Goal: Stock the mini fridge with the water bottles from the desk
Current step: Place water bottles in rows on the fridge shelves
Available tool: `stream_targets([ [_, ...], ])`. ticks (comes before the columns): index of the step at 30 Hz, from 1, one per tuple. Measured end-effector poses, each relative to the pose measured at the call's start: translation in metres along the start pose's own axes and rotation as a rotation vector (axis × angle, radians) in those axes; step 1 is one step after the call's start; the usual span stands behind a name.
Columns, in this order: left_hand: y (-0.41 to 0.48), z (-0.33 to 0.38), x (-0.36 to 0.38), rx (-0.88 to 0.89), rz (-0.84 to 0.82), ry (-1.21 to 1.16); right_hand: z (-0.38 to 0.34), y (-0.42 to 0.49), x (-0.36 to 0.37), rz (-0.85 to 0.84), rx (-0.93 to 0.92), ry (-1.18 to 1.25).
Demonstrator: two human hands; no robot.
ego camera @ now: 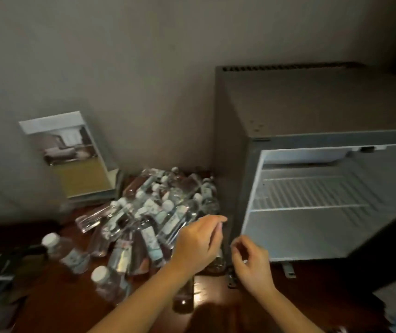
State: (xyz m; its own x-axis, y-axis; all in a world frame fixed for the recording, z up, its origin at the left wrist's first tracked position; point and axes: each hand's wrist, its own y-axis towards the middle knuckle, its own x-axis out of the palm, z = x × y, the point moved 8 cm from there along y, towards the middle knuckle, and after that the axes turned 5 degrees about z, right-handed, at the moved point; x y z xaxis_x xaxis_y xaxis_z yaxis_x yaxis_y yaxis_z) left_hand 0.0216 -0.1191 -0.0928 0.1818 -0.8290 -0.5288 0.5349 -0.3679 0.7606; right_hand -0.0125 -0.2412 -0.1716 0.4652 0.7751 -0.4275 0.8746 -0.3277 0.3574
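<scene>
Beside the fridge (312,104), my left hand (199,241) and right hand (252,263) hover empty, loosely curled; grabbing could scatter piled bottles (158,212).

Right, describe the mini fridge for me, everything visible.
The mini fridge is a grey, metal-looking box with a vent grille along its top rear edge. It stands upright on the wooden desk against the wall, right of the water bottles. Its front is open, showing a white interior with one wire shelf, no bottles visible inside. The right hand hovers by its lower left corner; contact is unclear.
</scene>
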Motion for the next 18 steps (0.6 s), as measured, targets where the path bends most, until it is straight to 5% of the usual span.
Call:
stream_targets([
  [9, -0.075, -0.135, -0.061, -0.608, -0.296, 0.252, -0.001, -0.003, 0.119, -0.348, 0.226, -0.163],
  [18, -0.151, -0.163, -0.009, -0.988, -0.623, -0.086, 0.034, -0.028, 0.158, -0.562, 0.577, -0.446],
])
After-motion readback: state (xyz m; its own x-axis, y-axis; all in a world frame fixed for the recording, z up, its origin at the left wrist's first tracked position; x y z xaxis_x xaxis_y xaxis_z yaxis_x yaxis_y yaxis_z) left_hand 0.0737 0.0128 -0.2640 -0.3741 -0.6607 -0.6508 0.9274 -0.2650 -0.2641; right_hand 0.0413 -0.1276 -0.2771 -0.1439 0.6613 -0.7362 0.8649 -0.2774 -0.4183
